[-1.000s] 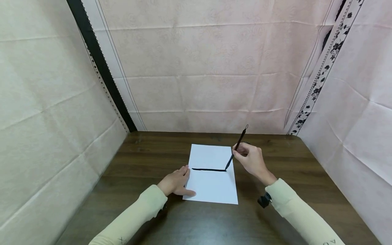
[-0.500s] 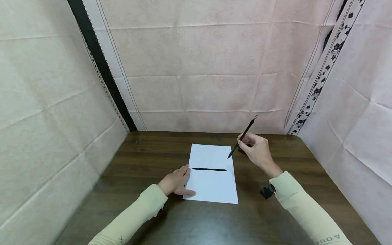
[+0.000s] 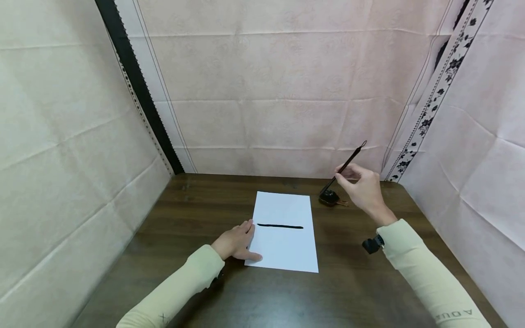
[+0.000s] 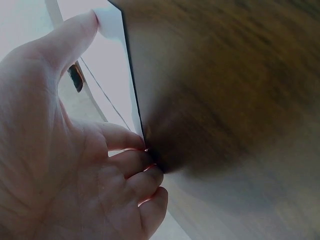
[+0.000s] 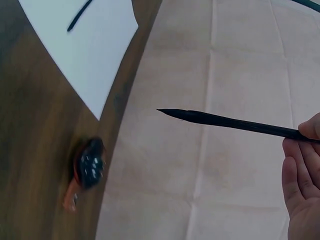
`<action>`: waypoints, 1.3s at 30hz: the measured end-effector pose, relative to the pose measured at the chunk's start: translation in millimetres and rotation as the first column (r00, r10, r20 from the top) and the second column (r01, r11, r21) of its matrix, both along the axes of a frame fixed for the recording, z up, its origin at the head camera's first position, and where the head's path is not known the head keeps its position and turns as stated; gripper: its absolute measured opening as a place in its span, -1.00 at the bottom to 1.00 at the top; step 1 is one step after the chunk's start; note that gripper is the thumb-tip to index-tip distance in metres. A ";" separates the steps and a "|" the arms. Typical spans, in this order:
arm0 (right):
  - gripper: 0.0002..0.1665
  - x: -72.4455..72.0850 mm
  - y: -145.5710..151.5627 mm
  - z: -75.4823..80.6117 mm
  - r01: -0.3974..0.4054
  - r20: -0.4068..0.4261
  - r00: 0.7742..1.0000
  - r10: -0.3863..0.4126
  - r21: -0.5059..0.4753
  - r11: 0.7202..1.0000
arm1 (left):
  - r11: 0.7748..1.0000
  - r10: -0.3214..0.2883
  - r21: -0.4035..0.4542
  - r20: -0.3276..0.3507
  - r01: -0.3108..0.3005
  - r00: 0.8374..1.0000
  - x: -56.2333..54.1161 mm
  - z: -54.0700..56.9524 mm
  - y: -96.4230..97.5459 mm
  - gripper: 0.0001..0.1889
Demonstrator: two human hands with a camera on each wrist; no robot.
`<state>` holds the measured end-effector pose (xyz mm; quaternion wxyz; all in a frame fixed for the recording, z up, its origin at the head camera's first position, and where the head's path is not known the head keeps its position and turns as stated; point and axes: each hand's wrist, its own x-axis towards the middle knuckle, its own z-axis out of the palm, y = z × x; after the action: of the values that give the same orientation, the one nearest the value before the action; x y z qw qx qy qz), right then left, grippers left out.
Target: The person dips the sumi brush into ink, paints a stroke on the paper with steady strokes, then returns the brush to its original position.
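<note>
My right hand (image 3: 362, 187) pinches a black writing brush (image 3: 353, 155) between thumb and fingers, its hanging loop upward. In the right wrist view the brush's pointed dark tip (image 5: 172, 113) is raised, apart from the small glossy dark ink dish (image 5: 91, 164) with a brown stem. The head view shows the tip overlapping that dish. My left hand (image 3: 235, 242) rests at the left edge of a white sheet of paper (image 3: 287, 253), thumb and fingertips on it. One black horizontal stroke (image 3: 280, 226) crosses the sheet's middle.
A dark brown wooden table (image 3: 197, 228) carries the paper and dish. Pale cloth walls (image 3: 262, 123) enclose it at the back and both sides. The dish stands right of the paper's upper corner, near the back edge.
My right hand has lifted the brush off the end of the stroke and carried it right and back, over to the ink dish. The left hand and paper stay put.
</note>
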<state>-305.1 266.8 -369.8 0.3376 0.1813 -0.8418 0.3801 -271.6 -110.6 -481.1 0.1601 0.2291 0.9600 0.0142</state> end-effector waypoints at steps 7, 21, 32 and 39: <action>-0.87 -4.8 20.1 14.3 0.042 -0.094 0.995 -0.037 0.046 0.998 | 1.000 -0.013 -0.001 -0.003 0.013 1.000 0.3 0.4 -0.3 0.15; -0.81 -12.8 42.2 30.9 0.047 -0.248 0.969 0.013 0.236 0.971 | 1.000 -0.022 0.001 0.001 0.022 1.000 2.0 3.0 -0.6 0.15; -0.65 -20.1 52.7 32.8 0.005 -0.416 0.885 0.209 0.457 0.889 | 1.000 -0.024 0.004 -0.001 0.024 1.000 0.5 1.2 0.9 0.16; -0.84 -23.4 56.7 17.0 -0.075 -0.356 0.866 0.352 0.604 0.794 | 1.000 -0.027 0.004 -0.013 0.027 1.000 1.7 3.3 -0.1 0.16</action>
<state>-328.5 323.5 -352.8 0.4067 0.4535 -0.7874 0.0941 -269.9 -110.7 -477.8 0.1538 0.2425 0.9578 0.0124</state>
